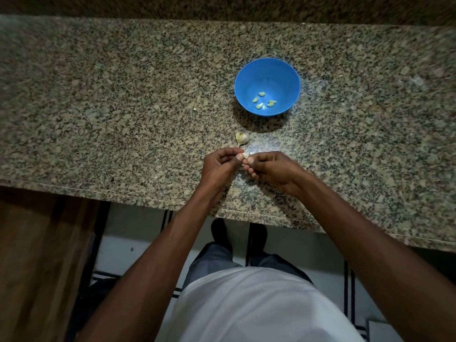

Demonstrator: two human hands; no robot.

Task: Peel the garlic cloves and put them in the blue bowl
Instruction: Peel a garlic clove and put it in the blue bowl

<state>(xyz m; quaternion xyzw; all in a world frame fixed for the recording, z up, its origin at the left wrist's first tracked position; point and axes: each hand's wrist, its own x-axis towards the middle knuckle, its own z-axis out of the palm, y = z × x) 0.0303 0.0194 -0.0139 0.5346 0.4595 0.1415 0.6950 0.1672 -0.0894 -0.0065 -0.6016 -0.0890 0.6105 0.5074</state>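
Left hand: my left hand [220,162] is over the speckled granite countertop [123,99], fingers curled, thumb and fingertips pinching the small pale garlic clove [245,155] from its left side.
Right hand: my right hand [272,169] meets it from the right, fingers curled in, fingertips on the same clove; both hands grasp it between them.
Clove in hand: mostly hidden by my fingers, only a pale sliver shows; whether skin is on or off, I cannot tell.
Garlic head: the partly broken whitish garlic head [241,138] lies on the counter just beyond my hands, on the far side, apart from them.
Plastic: a thin clear plastic sheet [265,146] lies flat on the counter just right of the garlic head, its near edge under my right hand.
Bowl: the round blue plastic bowl [267,67] stands upright farther out, beyond the garlic head and slightly right.
Bowl contents: four peeled yellowish cloves [264,101] lie in the bottom, close together, toward the near side.
Counter edge: my forearms cross the near edge.
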